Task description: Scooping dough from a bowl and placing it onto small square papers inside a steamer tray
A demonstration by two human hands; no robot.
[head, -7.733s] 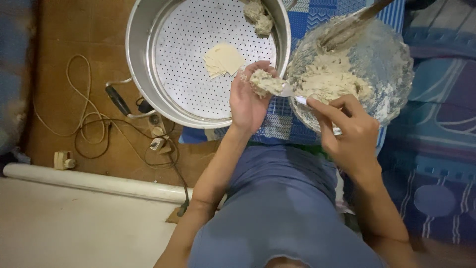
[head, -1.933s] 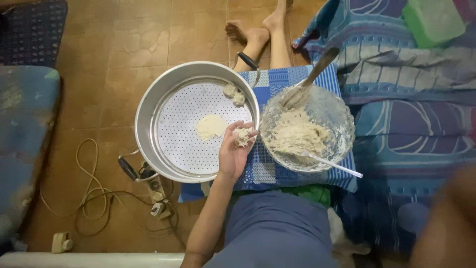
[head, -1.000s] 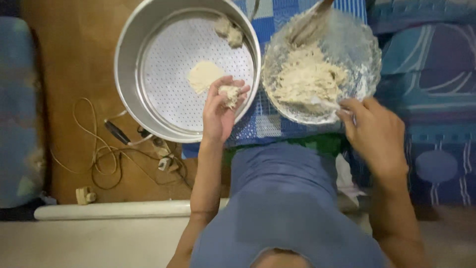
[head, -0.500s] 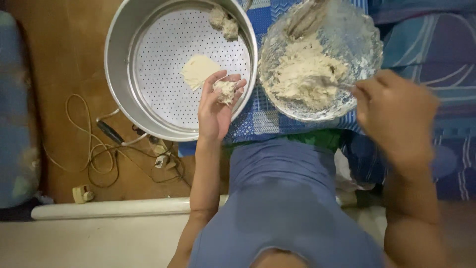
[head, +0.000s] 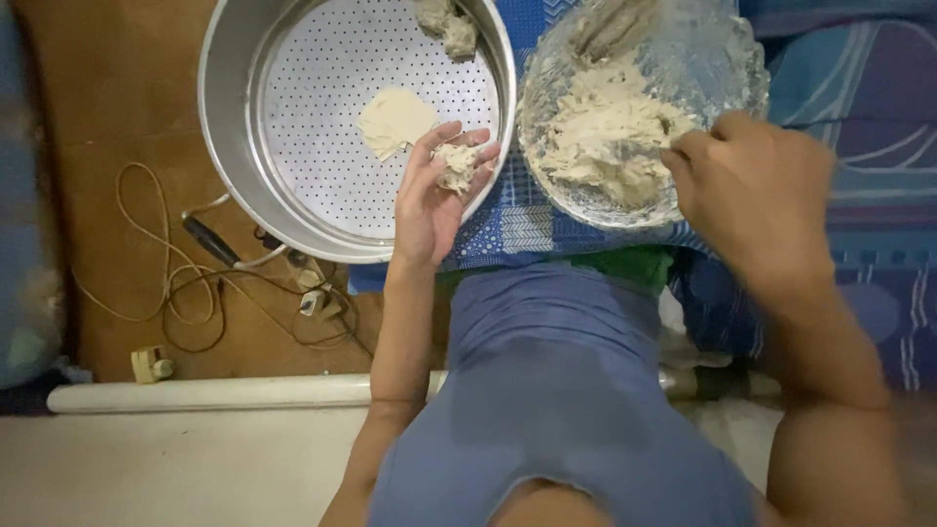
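The left hand [head: 429, 200] is held palm up with its fingers loosely curled, cradling a small pale lump of sticky dough [head: 455, 166]. That lump sits over the near right rim of the round metal steamer pan with the perforated tray [head: 293, 210], which serves as the landmark here. On the tray's middle lies a flat pale dough piece [head: 394, 121], and at the tray's far edge rest two rough dough lumps [head: 445, 23].

Just right of the pan stands a clear glass bowl of shaggy pale dough [head: 625, 127] on a blue patterned cloth [head: 512, 229]. The right hand [head: 756, 195] is at the bowl's near right rim, fingers closed; whether they pinch a utensil or only the dough cannot be told, as the hand is blurred.

The lump lies so close to the pan's rim that a slight tilt of the open palm could drop it onto the cloth instead of the tray. The dough looks sticky, so part may cling to the fingers and tear. To the pan's near left, tangled cables and a plug [head: 224, 283] lie on the floor, where falling crumbs could land.
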